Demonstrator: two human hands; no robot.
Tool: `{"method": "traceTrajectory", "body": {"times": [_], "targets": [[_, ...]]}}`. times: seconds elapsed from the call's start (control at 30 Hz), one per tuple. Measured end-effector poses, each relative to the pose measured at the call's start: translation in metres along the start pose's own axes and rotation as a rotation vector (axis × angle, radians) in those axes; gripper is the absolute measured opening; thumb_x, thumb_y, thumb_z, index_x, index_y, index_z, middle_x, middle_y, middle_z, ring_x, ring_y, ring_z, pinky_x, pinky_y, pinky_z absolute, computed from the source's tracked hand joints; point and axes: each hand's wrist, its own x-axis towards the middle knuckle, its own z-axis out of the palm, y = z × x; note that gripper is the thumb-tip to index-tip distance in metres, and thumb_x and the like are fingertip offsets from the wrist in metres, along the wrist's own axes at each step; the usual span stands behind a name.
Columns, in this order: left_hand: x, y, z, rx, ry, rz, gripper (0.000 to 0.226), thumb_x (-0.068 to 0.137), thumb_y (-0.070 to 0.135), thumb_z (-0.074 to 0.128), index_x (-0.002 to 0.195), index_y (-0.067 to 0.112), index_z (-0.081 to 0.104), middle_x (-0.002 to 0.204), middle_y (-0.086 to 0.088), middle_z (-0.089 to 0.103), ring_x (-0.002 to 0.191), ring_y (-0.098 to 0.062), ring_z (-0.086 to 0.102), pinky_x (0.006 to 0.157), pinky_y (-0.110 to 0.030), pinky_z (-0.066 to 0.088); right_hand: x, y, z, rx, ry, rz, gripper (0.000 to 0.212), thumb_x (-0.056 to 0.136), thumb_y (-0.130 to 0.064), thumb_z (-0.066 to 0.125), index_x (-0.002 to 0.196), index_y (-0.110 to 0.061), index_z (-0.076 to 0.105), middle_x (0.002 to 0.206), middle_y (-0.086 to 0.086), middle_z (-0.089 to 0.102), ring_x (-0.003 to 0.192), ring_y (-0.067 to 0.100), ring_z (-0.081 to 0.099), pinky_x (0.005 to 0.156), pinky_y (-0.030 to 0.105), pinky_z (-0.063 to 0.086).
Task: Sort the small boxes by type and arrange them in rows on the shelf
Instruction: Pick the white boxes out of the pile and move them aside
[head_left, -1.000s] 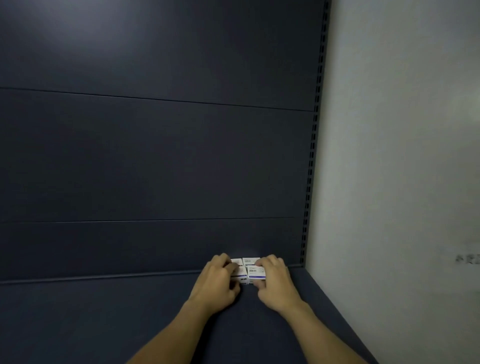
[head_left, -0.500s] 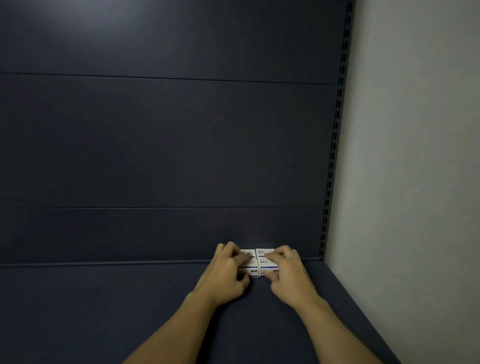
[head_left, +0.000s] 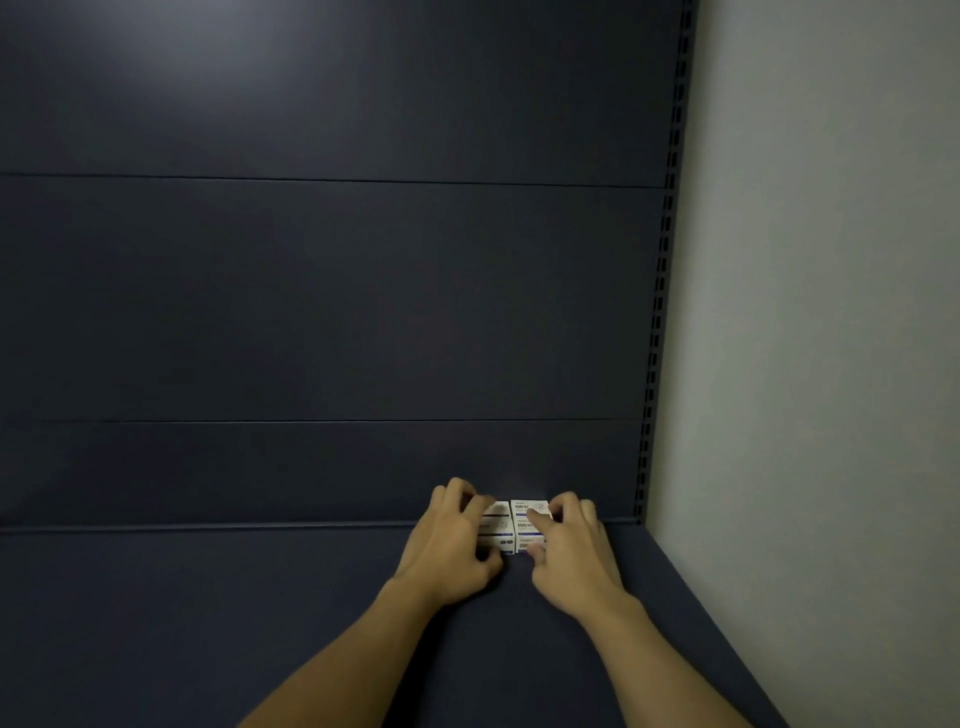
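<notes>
Two small boxes sit side by side at the back of the shelf (head_left: 260, 623), their inner edges touching: the left box (head_left: 500, 527) and the right box (head_left: 527, 522). Both are white with dark print and a thin blue band, and they look like the same type, though the lettering is too small to read. The left hand (head_left: 452, 545) wraps the outer side of its box, fingers curled over the far edge and thumb against the near face, so the box lies between thumb and fingers. The right hand (head_left: 576, 551) does the same from the other side, one fingertip resting on top of its box, the thumb at the near lower corner. Both hands are narrowly closed on the boxes rather than spread.

Judging by this, the step is squaring the pair into the start of a row. To do it well, press inward evenly from both sides so no gap opens between the thumbs, and slide both back until the far edges beyond the fingertips meet the dark back panel (head_left: 311, 312). Keep the printed faces the same way up.

Right of the right hand's knuckles runs the slotted upright (head_left: 655, 364), then the pale wall (head_left: 831, 364).
</notes>
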Motion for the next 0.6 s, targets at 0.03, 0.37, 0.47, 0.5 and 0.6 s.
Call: {"method": "traceTrajectory", "body": {"times": [0.03, 0.37, 0.47, 0.5, 0.6], "targets": [[-0.001, 0.0, -0.002, 0.021, 0.002, -0.004, 0.066, 0.079, 0.051, 0.058, 0.138, 0.024, 0.046, 0.126, 0.007, 0.033, 0.109, -0.011, 0.036, 0.081, -0.025, 0.049, -0.001, -0.002, -0.002, -0.031, -0.005, 0.002, 0.047, 0.094, -0.036, 0.057, 0.139, -0.025, 0.054, 0.131, -0.002, 0.039, 0.119, 0.019, 0.037, 0.103, 0.031, 0.037], [-0.024, -0.031, -0.077, 0.156, -0.053, -0.175, 0.068, 0.088, 0.045, 0.06, 0.147, 0.017, 0.04, 0.14, -0.003, 0.036, 0.124, -0.023, 0.037, 0.104, -0.037, 0.043, 0.0, -0.025, -0.029, -0.175, -0.066, -0.017, 0.077, 0.087, -0.032, 0.057, 0.155, -0.016, 0.023, 0.14, 0.002, 0.035, 0.124, 0.023, 0.035, 0.104, 0.035, 0.032], [-0.041, -0.056, -0.109, 0.271, -0.089, -0.212, 0.061, 0.09, 0.045, 0.058, 0.142, 0.014, 0.048, 0.134, -0.005, 0.043, 0.121, -0.027, 0.042, 0.1, -0.04, 0.044, 0.008, -0.053, -0.04, -0.165, -0.083, -0.061, 0.071, 0.084, -0.03, 0.06, 0.149, -0.016, 0.032, 0.139, 0.005, 0.038, 0.124, 0.026, 0.037, 0.104, 0.036, 0.034], [-0.048, -0.064, -0.12, 0.296, -0.096, -0.228, 0.059, 0.09, 0.044, 0.059, 0.14, 0.014, 0.05, 0.133, -0.005, 0.044, 0.12, -0.027, 0.044, 0.099, -0.04, 0.044, 0.011, -0.065, -0.043, -0.152, -0.091, -0.072, 0.069, 0.084, -0.029, 0.06, 0.147, -0.016, 0.034, 0.14, 0.006, 0.037, 0.125, 0.027, 0.037, 0.105, 0.037, 0.034], [-0.072, -0.085, -0.152, 0.329, -0.084, -0.295, 0.051, 0.091, 0.039, 0.059, 0.135, 0.013, 0.055, 0.13, -0.006, 0.047, 0.116, -0.029, 0.05, 0.097, -0.041, 0.045, 0.018, -0.103, -0.053, -0.122, -0.136, -0.107, 0.064, 0.088, -0.028, 0.058, 0.146, -0.014, 0.035, 0.143, 0.007, 0.038, 0.129, 0.028, 0.037, 0.106, 0.039, 0.036]]}}
